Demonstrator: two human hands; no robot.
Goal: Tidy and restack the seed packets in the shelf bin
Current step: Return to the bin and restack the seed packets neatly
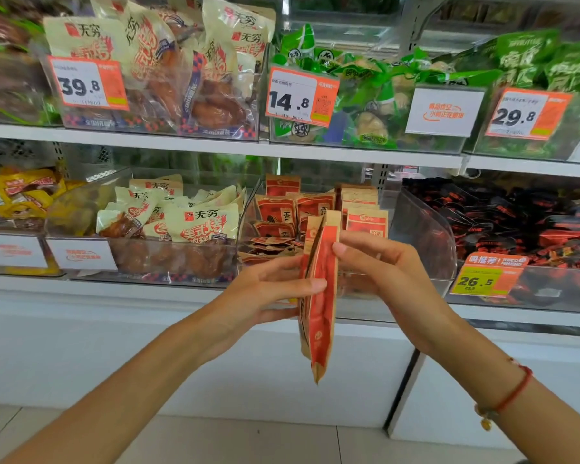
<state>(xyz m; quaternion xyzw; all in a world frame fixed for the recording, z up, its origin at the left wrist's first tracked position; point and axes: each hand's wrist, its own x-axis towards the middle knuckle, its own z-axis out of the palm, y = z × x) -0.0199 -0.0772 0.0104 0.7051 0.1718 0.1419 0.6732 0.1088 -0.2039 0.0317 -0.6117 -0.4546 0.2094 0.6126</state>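
You held a small stack of seed packets (318, 296) edge-on in front of the clear shelf bin (426, 229), so their printing was unreadable. Your left hand (268, 293) pinched the stack, thumb across the red face, fingers behind. Your right hand (382, 266) touched its upper edge with fingertips bent; whether it gripped was unclear. More brown-and-red packets (315, 212) sat in the bin, some upright, some flat and jumbled, their characters too small to read. Price tags above read 39.8 (87, 83), 14.8 (300, 97) and 29.8 (526, 113); a lower tag read 26.5 (482, 279). Cream bags (203, 222) showed 无穷.
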